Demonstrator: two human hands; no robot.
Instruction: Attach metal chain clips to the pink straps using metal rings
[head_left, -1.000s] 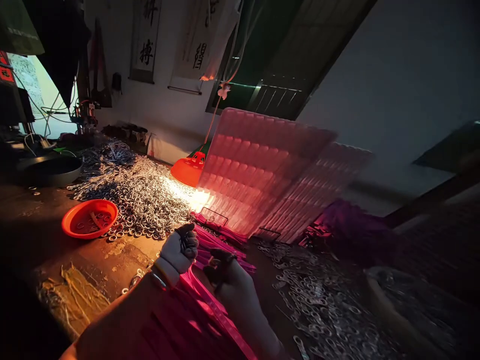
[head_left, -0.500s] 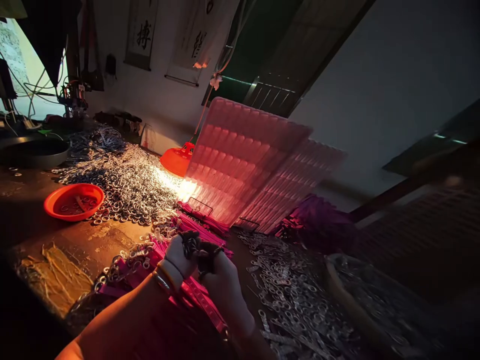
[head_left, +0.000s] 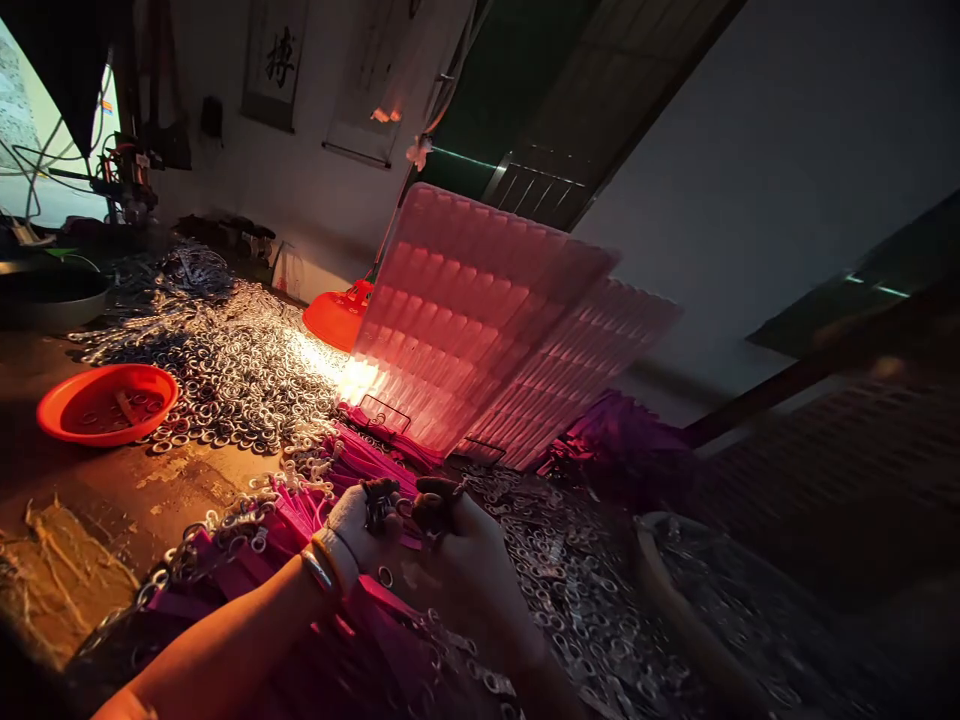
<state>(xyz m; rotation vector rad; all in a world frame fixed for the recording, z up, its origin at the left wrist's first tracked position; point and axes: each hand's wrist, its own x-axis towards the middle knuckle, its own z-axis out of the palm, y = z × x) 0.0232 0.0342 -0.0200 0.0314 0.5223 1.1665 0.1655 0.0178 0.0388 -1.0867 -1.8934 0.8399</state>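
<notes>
Magenta straps (head_left: pixel 300 510) lie in a loose heap across the near part of the workbench (head_left: pixel 97 500), some with metal rings attached at their ends. Both hands work directly above this heap. The left hand (head_left: pixel 358 522), gloved in white with a bracelet at the wrist, has its fingers curled closed around a small cluster of dark metal rings (head_left: pixel 373 500). The right hand (head_left: pixel 465 545), also gloved, sits just beside it, fingertips pressed together on a small dark piece (head_left: pixel 433 503); what that piece is cannot be told in this light. The two hands nearly touch at the fingertips.

Behind the hands, a large pile of silver rings (head_left: pixel 232 360) covers the bench under a bright lamp glow. An orange bowl (head_left: pixel 105 402) holding a few rings stands at the left edge of the pile. An orange scoop (head_left: pixel 337 315) rests at the far side. Ribbed translucent trays (head_left: pixel 480 320) lean upright behind the straps. A second spread of metal parts (head_left: pixel 577 590) lies right of the hands, in shadow
</notes>
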